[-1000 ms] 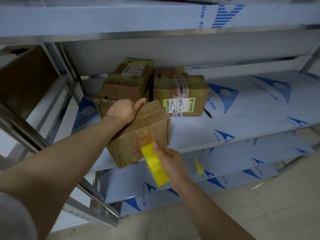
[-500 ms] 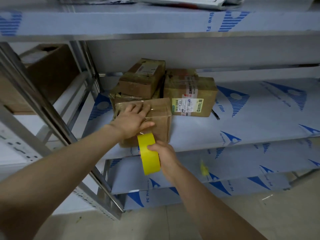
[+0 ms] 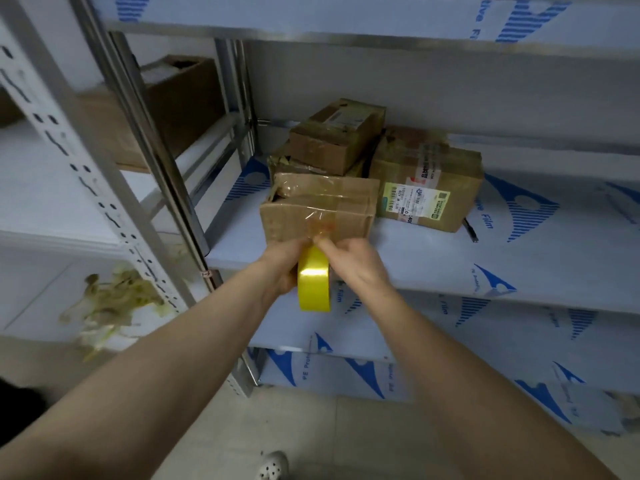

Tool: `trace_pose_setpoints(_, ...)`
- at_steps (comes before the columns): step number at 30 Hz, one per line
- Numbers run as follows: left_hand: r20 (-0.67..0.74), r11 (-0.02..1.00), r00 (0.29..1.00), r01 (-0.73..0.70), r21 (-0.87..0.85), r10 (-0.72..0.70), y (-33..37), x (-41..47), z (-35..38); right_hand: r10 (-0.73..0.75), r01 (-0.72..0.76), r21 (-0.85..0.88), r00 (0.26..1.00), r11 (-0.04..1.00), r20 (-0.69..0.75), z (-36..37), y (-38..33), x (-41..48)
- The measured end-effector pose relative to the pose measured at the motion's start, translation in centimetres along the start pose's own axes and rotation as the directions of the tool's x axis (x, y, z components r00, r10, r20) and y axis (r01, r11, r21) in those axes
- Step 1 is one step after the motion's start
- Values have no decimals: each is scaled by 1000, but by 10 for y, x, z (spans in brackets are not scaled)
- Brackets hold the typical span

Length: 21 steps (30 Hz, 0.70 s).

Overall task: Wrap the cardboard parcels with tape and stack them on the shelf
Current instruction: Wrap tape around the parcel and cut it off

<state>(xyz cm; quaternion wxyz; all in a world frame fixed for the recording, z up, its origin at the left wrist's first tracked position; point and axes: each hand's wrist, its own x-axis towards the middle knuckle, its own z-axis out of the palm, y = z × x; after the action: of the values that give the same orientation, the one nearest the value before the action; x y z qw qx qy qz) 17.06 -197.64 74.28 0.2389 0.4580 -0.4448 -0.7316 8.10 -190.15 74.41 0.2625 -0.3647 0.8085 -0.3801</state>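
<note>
A taped cardboard parcel (image 3: 322, 211) lies on the shelf (image 3: 433, 261) near its front edge. Clear tape runs from its front face down to a yellow tape roll (image 3: 313, 280) just below the shelf edge. My left hand (image 3: 282, 266) grips the roll from the left. My right hand (image 3: 353, 259) is at the roll's right side, its fingertips pinching the tape strand at the parcel's lower front. Behind stand a labelled parcel (image 3: 429, 192) and a stack of two smaller parcels (image 3: 334, 138).
A metal upright (image 3: 166, 161) stands left of the parcels. Beyond it, a large open carton (image 3: 180, 98) sits on the neighbouring shelf, and crumpled tape scraps (image 3: 107, 303) lie on a lower level. Lower shelves and tiled floor are below; a shoe (image 3: 272, 465) shows at the bottom.
The parcel has gone from tilted in my left hand to lying flat on the shelf. My left hand left its top and came down to the roll. The view has shifted closer.
</note>
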Motion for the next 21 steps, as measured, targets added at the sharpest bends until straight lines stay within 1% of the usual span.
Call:
trace_pose_setpoints(1, -8, 1000, 1000, -4, -21, 4, 0, 2, 1, -121, 88, -233, 984, 968, -130, -8, -3, 5)
trace_pose_setpoints(2, -12, 999, 1000, -2, -38, 1, -1, 3, 0, -277, 173, -392, 934, 904, -225, -16, -7, 12)
trace_pose_setpoints(3, -10, 999, 1000, 7, -48, -7, -3, 4, -1, -417, 266, -481, 877, 836, -239, -23, -12, 22)
trace_pose_setpoints(4, 0, 998, 1000, 21, -53, -21, -4, 6, -1, -503, 354, -539, 851, 765, -154, -28, -17, 33)
trace_pose_setpoints(5, 17, 998, 999, 38, -51, -37, -6, 7, -1, -531, 434, -573, 847, 695, -1, -31, -21, 45)
trace_pose_setpoints(6, 34, 998, 998, 48, -41, -46, -7, 10, -1, -505, 491, -608, 847, 624, 166, -30, -24, 56)
trace_pose_setpoints(7, 41, 998, 998, 50, -25, -49, -9, 13, 0, -446, 518, -644, 846, 563, 291, -27, -24, 66)
trace_pose_setpoints(8, 37, 1000, 999, 30, -4, -30, -10, 16, 2, -401, 523, -676, 848, 520, 347, -24, -23, 74)
trace_pose_setpoints(10, 10, 999, 999, -42, 25, 42, -12, 23, 5, -395, 509, -708, 853, 490, 341, -23, -20, 86)
trace_pose_setpoints(12, -14, 996, 996, -90, 28, 90, -14, 28, 8, -419, 517, -703, 846, 488, 331, -23, -19, 95)
trace_pose_setpoints(15, 7, 992, 995, -96, 83, 96, -21, 31, 6, -425, 539, -689, 834, 484, 353, -25, -20, 104)
trace_pose_setpoints(19, 31, 970, 991, -136, 199, 133, -26, 34, -3, -429, 543, -699, 829, 464, 359, -26, -20, 106)
trace_pose_setpoints(21, 51, 980, 993, -110, 168, 102, -25, 35, -4, -400, 538, -706, 836, 460, 376, -28, -20, 105)
